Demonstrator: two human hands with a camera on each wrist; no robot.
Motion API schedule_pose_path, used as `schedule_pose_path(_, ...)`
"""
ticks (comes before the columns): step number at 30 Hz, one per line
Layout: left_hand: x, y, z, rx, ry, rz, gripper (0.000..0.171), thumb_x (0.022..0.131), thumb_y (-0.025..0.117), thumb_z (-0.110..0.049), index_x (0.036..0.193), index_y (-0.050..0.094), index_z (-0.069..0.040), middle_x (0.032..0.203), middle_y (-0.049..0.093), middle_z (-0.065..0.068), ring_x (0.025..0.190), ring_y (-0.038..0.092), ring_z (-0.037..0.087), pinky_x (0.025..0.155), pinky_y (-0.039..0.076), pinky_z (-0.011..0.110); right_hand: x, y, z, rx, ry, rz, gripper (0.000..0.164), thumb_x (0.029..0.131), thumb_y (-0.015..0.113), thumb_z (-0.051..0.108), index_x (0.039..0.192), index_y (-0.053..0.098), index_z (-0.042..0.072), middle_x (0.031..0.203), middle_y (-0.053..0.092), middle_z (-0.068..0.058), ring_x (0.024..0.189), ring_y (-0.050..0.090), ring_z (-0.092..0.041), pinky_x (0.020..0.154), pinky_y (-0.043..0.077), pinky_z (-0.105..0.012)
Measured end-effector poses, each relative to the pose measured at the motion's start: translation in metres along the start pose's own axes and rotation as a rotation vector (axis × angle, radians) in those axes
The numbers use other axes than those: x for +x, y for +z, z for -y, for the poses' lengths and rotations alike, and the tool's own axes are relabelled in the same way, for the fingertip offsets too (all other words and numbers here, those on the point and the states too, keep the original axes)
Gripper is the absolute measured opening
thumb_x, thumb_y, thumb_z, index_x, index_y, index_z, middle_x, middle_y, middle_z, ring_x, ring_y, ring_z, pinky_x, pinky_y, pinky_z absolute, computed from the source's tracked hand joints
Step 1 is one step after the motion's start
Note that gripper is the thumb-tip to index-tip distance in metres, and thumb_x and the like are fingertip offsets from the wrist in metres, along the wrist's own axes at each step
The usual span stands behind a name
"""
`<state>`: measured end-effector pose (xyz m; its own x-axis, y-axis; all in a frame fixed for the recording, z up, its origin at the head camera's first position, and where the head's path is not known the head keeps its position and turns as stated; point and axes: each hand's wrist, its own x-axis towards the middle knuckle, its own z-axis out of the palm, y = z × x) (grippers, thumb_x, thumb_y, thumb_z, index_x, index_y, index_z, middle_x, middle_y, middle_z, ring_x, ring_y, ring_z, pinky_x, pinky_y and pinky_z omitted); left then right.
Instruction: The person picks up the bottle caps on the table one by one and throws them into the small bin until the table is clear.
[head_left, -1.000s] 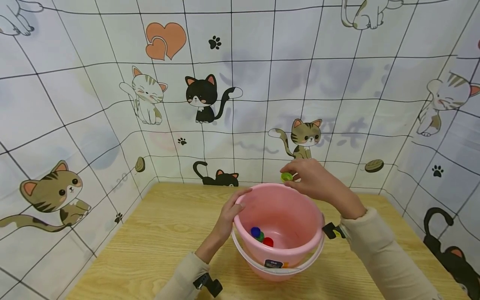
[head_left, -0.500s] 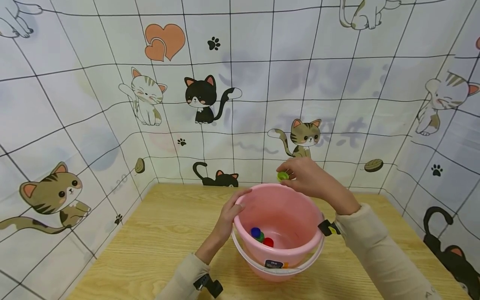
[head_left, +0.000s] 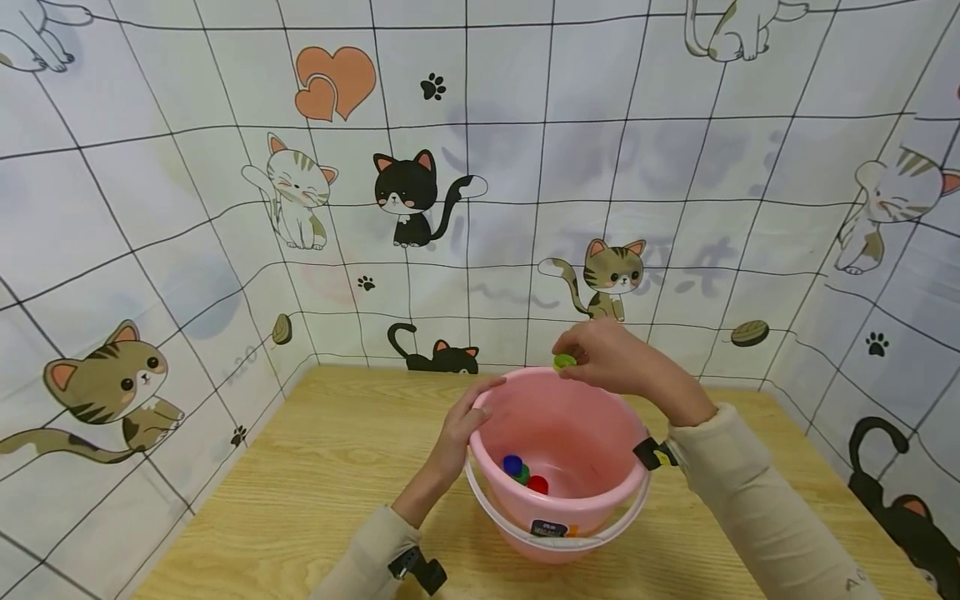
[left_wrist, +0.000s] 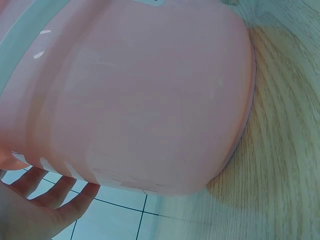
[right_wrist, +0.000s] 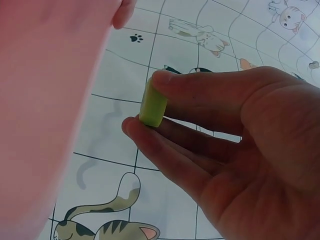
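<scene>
A pink bucket (head_left: pixel 577 425) stands on the wooden table, its white handle (head_left: pixel 558 543) hanging down at the front. My left hand (head_left: pixel 453 429) grips the bucket's left rim, thumb over the inner side; in the left wrist view its fingers (left_wrist: pixel 60 192) lie along the outer wall. Above the far rim, my right hand (head_left: pixel 611 358) pinches a yellow-green bottle cap (head_left: pixel 564 362) between thumb and fingers. The right wrist view shows that cap (right_wrist: pixel 154 104) edge-on at the fingertips. Inside the bucket lie a blue cap (head_left: pixel 512 465), a green cap (head_left: pixel 521 477) and a red cap (head_left: pixel 537 484).
Light wood tabletop (head_left: pixel 322 467) surrounds the bucket. A white cloth wall (head_left: pixel 495 167) with grid lines and printed cats rises behind the table and on both sides. Each wrist wears a black strap, such as the left one (head_left: pixel 417 569).
My right hand has shifted slightly left and down with the yellow-green cap, which now shows tilted flatter. My left hand keeps its grip on the bucket rim.
</scene>
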<state>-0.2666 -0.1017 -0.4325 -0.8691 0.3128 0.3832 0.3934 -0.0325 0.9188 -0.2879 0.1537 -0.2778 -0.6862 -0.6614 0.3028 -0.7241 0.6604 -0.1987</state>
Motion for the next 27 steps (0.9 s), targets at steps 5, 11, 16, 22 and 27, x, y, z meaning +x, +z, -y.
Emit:
schedule_pose_path(5, 0.0002, 0.0004, -0.0001, -0.005, 0.006, 0.009, 0.054, 0.1, 0.042, -0.027, 0.152, 0.048, -0.017, 0.158, 0.045, 0.013, 0.131, 0.056, 0.041, 0.106, 0.051, 0.058, -0.0005, 0.0003, 0.0001, -0.008, 0.0, 0.013, 0.019, 0.089, 0.076, 0.008, 0.107, 0.078, 0.002, 0.104, 0.078, -0.012, 0.083, 0.076, -0.019, 0.077, 0.063, -0.038)
schedule_pose_path(11, 0.0001, -0.0001, 0.0006, -0.008, 0.007, 0.011, 0.054, 0.1, 0.042, -0.027, 0.153, 0.047, -0.017, 0.159, 0.045, 0.013, 0.132, 0.056, 0.041, 0.106, 0.05, 0.06, -0.0005, -0.0005, 0.0015, -0.002, 0.011, 0.022, 0.019, 0.089, 0.076, 0.007, 0.107, 0.078, 0.002, 0.105, 0.078, -0.012, 0.084, 0.076, -0.02, 0.078, 0.063, -0.039)
schedule_pose_path(16, 0.0002, -0.0007, 0.001, -0.011, 0.011, 0.011, 0.054, 0.1, 0.042, -0.026, 0.153, 0.047, -0.016, 0.158, 0.045, 0.014, 0.132, 0.055, 0.043, 0.106, 0.05, 0.06, 0.0, 0.0003, 0.0018, 0.006, 0.016, 0.032, 0.02, 0.089, 0.076, 0.008, 0.108, 0.078, 0.001, 0.105, 0.078, -0.013, 0.086, 0.076, -0.021, 0.078, 0.063, -0.039)
schedule_pose_path(22, 0.0008, -0.0004, 0.0007, -0.009, 0.013, 0.011, 0.054, 0.1, 0.042, -0.026, 0.152, 0.048, -0.017, 0.157, 0.046, 0.014, 0.13, 0.056, 0.042, 0.105, 0.051, 0.06, 0.0, 0.0008, -0.0002, -0.001, 0.021, 0.029, 0.02, 0.089, 0.075, 0.009, 0.108, 0.078, 0.002, 0.107, 0.078, -0.013, 0.087, 0.077, -0.022, 0.079, 0.063, -0.04)
schedule_pose_path(27, 0.0005, -0.0002, 0.0001, -0.008, 0.004, 0.002, 0.054, 0.099, 0.043, -0.027, 0.152, 0.049, -0.017, 0.157, 0.047, 0.013, 0.13, 0.057, 0.042, 0.105, 0.051, 0.061, 0.0005, 0.0008, -0.0006, 0.004, 0.033, 0.031, 0.021, 0.089, 0.076, 0.01, 0.109, 0.077, 0.002, 0.105, 0.079, -0.012, 0.089, 0.077, -0.021, 0.08, 0.063, -0.04)
